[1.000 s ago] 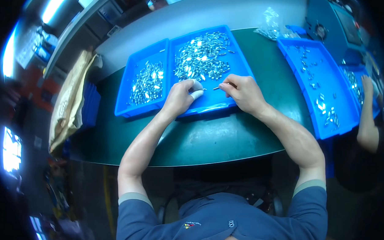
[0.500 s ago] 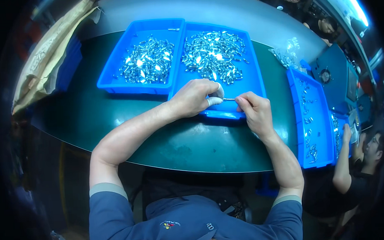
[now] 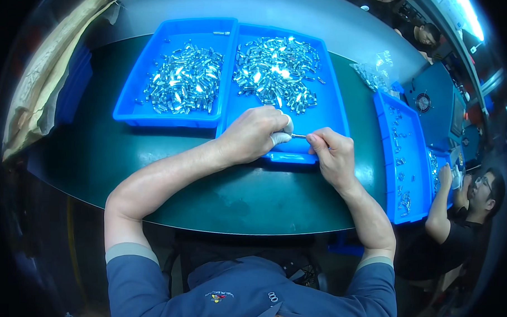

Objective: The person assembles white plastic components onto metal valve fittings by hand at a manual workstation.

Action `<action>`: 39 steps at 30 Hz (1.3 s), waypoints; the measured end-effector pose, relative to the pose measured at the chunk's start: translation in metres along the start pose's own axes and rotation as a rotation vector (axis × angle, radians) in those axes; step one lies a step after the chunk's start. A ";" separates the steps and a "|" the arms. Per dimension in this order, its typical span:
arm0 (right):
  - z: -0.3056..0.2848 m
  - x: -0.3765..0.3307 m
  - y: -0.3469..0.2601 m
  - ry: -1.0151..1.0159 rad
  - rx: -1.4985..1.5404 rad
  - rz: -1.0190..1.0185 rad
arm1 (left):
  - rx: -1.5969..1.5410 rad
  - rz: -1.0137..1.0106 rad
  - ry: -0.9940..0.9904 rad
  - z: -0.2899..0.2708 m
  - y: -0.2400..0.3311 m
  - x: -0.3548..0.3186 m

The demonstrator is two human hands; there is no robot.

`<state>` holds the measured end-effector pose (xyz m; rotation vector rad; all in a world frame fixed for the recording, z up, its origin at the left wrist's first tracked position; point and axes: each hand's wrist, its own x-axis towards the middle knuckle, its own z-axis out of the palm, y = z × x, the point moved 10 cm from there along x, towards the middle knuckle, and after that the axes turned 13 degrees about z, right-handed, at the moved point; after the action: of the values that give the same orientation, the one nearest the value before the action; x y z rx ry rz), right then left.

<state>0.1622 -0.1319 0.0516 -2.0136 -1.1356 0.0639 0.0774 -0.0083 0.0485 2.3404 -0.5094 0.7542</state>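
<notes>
1. Silver metal rod (image 3: 298, 136), slim and straight, bridges the right hand (image 3: 336, 153) and the left hand (image 3: 258, 133) above the near end of a shallow, rectangular blue plastic tray (image 3: 325, 119).

2. Right thumb and forefinger pinch the rod firmly; the left hand, with smooth white finger covers (image 3: 280, 138), closes on its other end, any smaller piece between those fingertips hidden from view.

3. Shiny, short metal pieces (image 3: 275, 74) lie heaped at the tray's far end; a glinting pile of similar parts (image 3: 184, 82) sits in a second blue plastic tray (image 3: 136, 87) alongside, at left.

4. Dark green and glossy, the counter (image 3: 249, 206) reflects light below.

5. At right, a long blue plastic tray (image 3: 414, 153) carries scattered metal bits (image 3: 404, 200), near a crinkled clear plastic bag (image 3: 376, 73) and a boxy green machine (image 3: 436, 85) with a round fan (image 3: 423, 101).
</notes>
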 end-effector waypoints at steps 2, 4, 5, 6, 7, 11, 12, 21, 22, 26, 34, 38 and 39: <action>0.000 0.001 0.009 -0.027 0.058 0.071 | 0.005 0.007 -0.003 0.000 0.002 0.001; 0.001 0.002 0.009 -0.030 0.080 0.077 | 0.015 0.018 -0.013 0.001 0.004 0.003; 0.002 0.002 0.010 -0.041 0.098 0.087 | 0.037 0.015 -0.005 0.000 0.004 0.002; 0.001 0.002 0.009 -0.027 0.107 0.082 | 0.060 0.014 0.003 -0.001 0.004 0.002; -0.002 0.002 0.010 -0.009 0.111 0.084 | 0.071 0.026 -0.007 0.000 0.007 0.002; -0.010 0.003 0.026 0.031 0.191 0.160 | 0.242 -0.003 0.125 -0.029 0.001 -0.003; -0.013 0.003 0.026 0.047 0.201 0.155 | 0.370 -0.030 0.176 -0.047 -0.002 -0.005; 0.002 -0.004 0.015 0.093 -0.116 -0.015 | 0.385 -0.207 -0.210 -0.012 0.001 -0.045; 0.001 -0.004 0.015 0.104 -0.113 -0.016 | 0.367 -0.244 -0.107 -0.014 0.009 -0.049; 0.001 -0.009 0.009 0.077 -0.222 -0.045 | 0.399 -0.205 -0.059 -0.013 0.032 -0.053; -0.006 -0.060 -0.007 -0.168 -0.091 0.050 | 0.344 -0.188 -0.133 -0.010 0.085 -0.083; -0.009 -0.074 -0.005 -0.400 -0.096 0.158 | 0.208 -0.169 -0.223 0.003 0.102 -0.087; -0.013 -0.073 -0.005 -0.405 -0.099 0.162 | 0.202 -0.172 -0.220 0.001 0.102 -0.084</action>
<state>0.1206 -0.1924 0.0404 -2.2415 -1.2358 0.5281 -0.0396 -0.0701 0.0399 2.6327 -0.3308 0.4894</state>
